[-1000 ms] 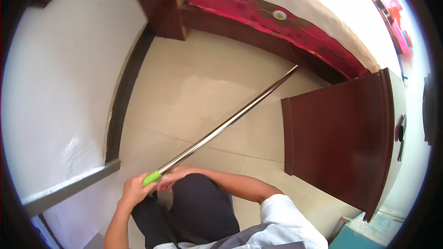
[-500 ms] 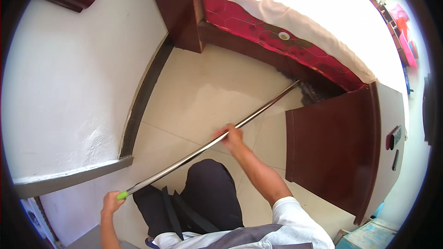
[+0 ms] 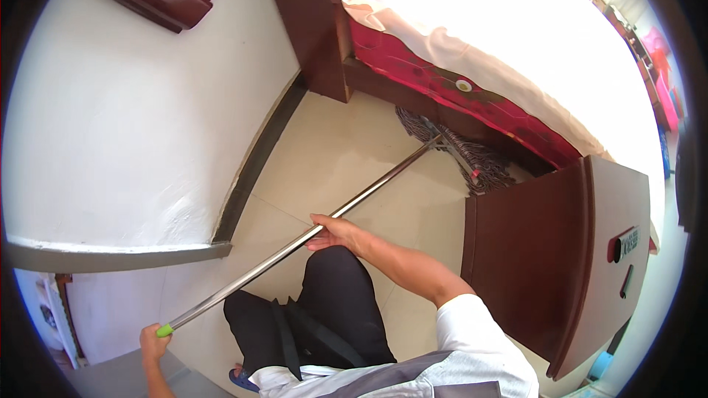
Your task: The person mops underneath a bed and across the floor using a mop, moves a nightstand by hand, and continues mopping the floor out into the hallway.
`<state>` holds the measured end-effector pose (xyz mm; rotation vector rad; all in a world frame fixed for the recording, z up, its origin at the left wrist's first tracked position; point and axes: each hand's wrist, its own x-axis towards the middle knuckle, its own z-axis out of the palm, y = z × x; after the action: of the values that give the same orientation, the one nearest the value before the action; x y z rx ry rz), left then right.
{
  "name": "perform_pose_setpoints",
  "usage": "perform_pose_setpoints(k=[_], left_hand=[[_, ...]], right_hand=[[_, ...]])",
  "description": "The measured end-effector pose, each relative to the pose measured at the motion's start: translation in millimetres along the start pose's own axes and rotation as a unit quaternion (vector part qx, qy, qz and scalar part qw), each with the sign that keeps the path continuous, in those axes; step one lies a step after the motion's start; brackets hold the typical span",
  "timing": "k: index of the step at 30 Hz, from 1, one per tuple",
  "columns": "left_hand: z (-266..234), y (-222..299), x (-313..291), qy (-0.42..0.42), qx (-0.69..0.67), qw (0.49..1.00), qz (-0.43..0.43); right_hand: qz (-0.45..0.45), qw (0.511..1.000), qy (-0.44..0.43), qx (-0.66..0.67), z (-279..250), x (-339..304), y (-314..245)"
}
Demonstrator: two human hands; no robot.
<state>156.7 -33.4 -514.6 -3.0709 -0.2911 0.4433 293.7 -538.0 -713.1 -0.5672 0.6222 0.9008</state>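
A mop with a long metal handle slants from lower left to upper right across the view. Its dark, stringy head lies flat on the floor against the bed base, close to the dark red cabinet. My left hand is closed round the green-tipped end of the handle at lower left. Around the middle of the handle is my right hand, thumb on the upper side and fingers curled beneath, above my right knee.
The bed with its red mattress side and pale sheet runs along the far side. To the right stands the dark red cabinet, with remote controls on top. A white wall with dark skirting bounds the left.
The mop head has come out from beside the cabinet, back and leftward, and more of it shows. Both hands have drawn the handle toward the lower left. The view has shifted slightly.
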Motion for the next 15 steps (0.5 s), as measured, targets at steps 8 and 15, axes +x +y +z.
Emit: perform_pose_setpoints(k=[8, 15], left_hand=[[-68.4, -9.8, -58.2, 0.054, 0.07, 0.992, -0.091], [-114.1, -92.8, -122.1, 0.057, 0.141, 0.972, -0.177]], right_hand=[[-0.249, 0.936, -0.057, 0.241, 6.3, 18.5, 7.4], [-0.217, 0.918, 0.155, 0.294, 85.1, 31.8, 5.8]])
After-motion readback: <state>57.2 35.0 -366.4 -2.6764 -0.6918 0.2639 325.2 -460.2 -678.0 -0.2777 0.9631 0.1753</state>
